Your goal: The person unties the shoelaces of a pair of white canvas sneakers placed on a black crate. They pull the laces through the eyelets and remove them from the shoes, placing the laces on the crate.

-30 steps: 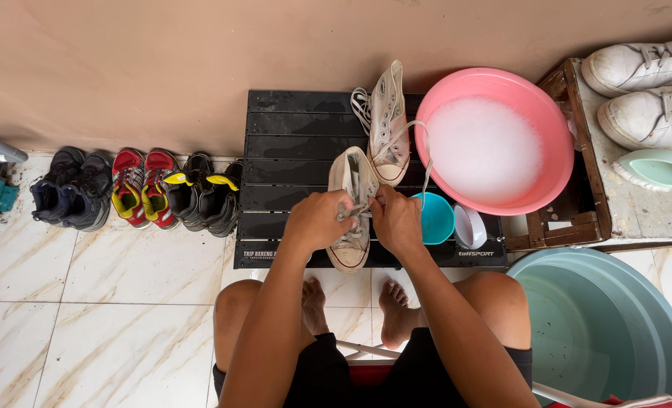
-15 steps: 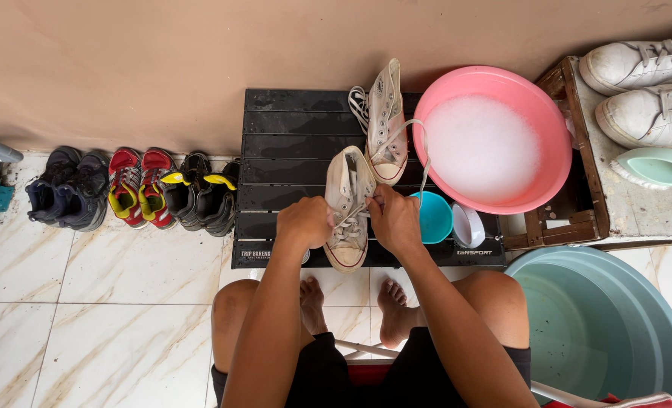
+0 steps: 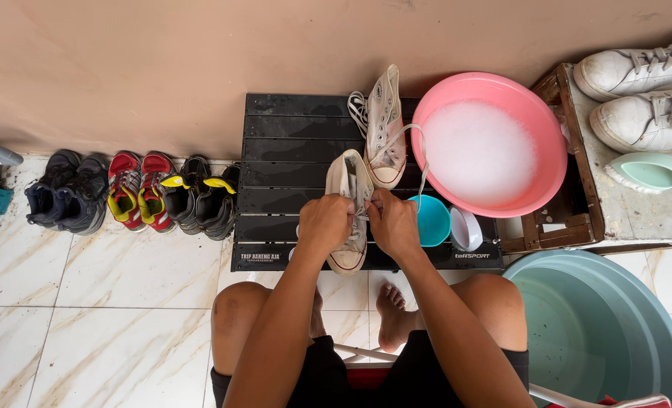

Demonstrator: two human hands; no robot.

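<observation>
A dirty white canvas sneaker [image 3: 349,181] lies on the black slatted table [image 3: 290,151], toe toward me. My left hand [image 3: 323,224] grips its left side at the lace area. My right hand [image 3: 393,223] pinches the white shoelace [image 3: 420,151], which loops up toward the basin. A second white sneaker [image 3: 386,125] lies further back on the table, next to the pink basin [image 3: 547,143] of soapy water.
A small turquoise bowl [image 3: 432,221] and a white cup [image 3: 467,228] stand by my right hand. Three pairs of small shoes [image 3: 135,193] line the wall at left. A large teal tub [image 3: 600,332] is at lower right; white sneakers [image 3: 642,94] rest on a wooden crate [image 3: 577,219].
Both hands have shifted slightly on the sneaker, working at the laces. The sneaker has stayed in about the same place on the table.
</observation>
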